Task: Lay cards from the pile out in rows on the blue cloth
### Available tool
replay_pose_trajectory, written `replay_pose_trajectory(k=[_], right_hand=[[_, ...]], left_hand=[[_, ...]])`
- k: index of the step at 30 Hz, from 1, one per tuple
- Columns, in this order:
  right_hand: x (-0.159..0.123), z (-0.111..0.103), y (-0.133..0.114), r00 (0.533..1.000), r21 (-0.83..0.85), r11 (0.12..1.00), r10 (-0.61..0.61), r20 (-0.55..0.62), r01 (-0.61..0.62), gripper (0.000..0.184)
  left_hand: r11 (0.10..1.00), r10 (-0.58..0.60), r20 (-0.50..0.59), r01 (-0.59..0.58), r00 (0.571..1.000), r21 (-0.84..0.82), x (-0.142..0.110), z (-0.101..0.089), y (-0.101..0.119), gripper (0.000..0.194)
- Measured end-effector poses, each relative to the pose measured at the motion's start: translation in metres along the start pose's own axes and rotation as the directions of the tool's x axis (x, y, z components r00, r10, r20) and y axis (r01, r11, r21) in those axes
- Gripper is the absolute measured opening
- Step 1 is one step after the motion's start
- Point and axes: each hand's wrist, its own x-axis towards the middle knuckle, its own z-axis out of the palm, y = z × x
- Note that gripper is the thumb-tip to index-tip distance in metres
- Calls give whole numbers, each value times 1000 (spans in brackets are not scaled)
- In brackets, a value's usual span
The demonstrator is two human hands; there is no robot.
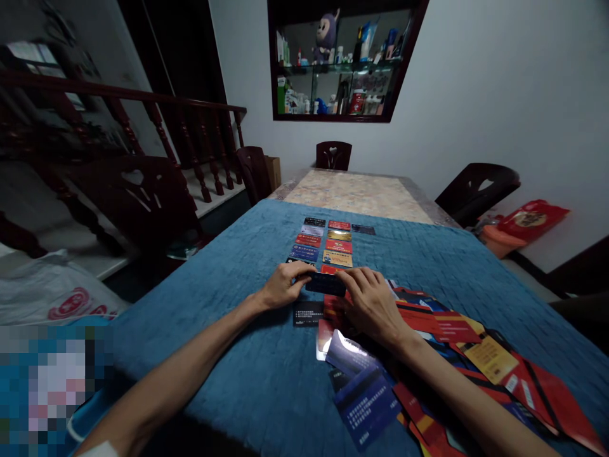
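Note:
Between my two hands a dark card (325, 284) is held up, tilted, above the table. My left hand (285, 284) pinches its left end, and my right hand (372, 303) grips its right end. Past the card, rows of overlapping cards lie in columns, among them a blue card (304, 253) and a yellow card (337, 258). One dark card (363, 230) lies at the far right of these rows. Closer to me, a black card with white print (307, 315) lies below my left hand. Partly under my right arm spreads a loose pile of cards (442, 324).
A blue cloth (228, 285) covers the near part of the table; the patterned tabletop (352, 187) shows beyond. Dark wooden chairs (478, 190) stand around it. A white plastic bag (61, 292) is at the left, and a red bag (533, 219) at the right.

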Motion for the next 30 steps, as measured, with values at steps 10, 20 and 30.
replay_pose_trajectory(k=[10, 20, 30], right_hand=[[3, -8, 4, 1000, -18, 1000, 16, -25, -17, 33], [22, -16, 15, 999, 18, 1000, 20, 26, -21, 45], [52, 6, 31, 999, 61, 998, 11, 48, -14, 45]], left_hand=[[999, 1, -18, 0, 1000, 44, 2, -5, 7, 35], [964, 133, 148, -163, 980, 210, 15, -22, 9, 61], [919, 166, 144, -206, 976, 336, 30, -38, -16, 64]])
